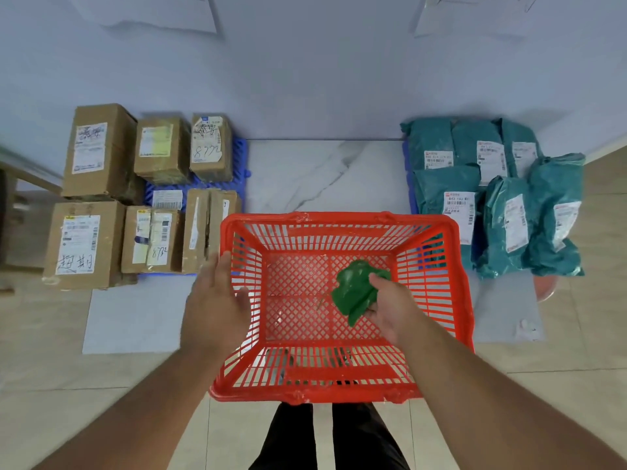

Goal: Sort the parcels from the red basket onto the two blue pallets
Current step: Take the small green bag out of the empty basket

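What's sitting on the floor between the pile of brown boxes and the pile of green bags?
In the head view, bare marble-patterned floor at the back, and nearer the person the red basket.

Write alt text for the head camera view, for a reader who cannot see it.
Seen from above, a person's right hand grips a crumpled green bag inside an otherwise empty red basket, while the left hand rests at its left rim. Brown cardboard boxes fill the left blue pallet; teal mailer bags cover the right.
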Demonstrator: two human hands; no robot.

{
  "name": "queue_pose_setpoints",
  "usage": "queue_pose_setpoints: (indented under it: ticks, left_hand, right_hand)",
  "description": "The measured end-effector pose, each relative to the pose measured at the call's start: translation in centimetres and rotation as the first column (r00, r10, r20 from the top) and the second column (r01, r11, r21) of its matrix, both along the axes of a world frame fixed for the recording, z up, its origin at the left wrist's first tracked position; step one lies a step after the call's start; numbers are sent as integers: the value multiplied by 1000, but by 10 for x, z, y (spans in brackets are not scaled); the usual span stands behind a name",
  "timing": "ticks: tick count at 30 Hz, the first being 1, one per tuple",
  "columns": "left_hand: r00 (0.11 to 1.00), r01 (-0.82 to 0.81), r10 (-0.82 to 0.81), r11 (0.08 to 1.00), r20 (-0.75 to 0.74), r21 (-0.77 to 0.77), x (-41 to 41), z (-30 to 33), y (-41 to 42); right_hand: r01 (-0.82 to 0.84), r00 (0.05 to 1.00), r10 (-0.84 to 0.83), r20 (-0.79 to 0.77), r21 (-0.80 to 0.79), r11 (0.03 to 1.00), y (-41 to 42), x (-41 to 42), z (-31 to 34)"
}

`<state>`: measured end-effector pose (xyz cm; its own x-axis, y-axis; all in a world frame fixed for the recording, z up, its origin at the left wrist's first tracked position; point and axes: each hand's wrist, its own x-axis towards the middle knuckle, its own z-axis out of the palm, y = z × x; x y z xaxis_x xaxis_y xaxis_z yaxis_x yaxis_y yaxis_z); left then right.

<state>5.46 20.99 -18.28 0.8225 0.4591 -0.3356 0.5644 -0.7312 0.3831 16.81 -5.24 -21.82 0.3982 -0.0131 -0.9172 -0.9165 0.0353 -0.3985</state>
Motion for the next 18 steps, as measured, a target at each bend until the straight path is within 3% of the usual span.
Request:
queue_pose_setpoints:
  ticks: [2,4,9,13,18]
  left_hand:
    - [967,237,-246,964,67,119,39,8,0]
    - [924,378,-382,909,-15,176,77,6,3]
    - [869,466,-434,879,-237,99,107,-11,21]
    - [869,460,-434,886,-237,65,107,-12,24]
    - [879,438,-418,898,-231,43,109,-10,24]
  right_hand:
    - [154,988,-154,6,25,988,5,20,-5]
    - [261,965,-262,-5,67,963,12,39,-15]
    - [422,905,-423,32,47,906,36,74,-32]
    - [311,950,-312,15,52,949,79,68,-29]
    - [-29,999,21,50,165,986,163,37,-12]
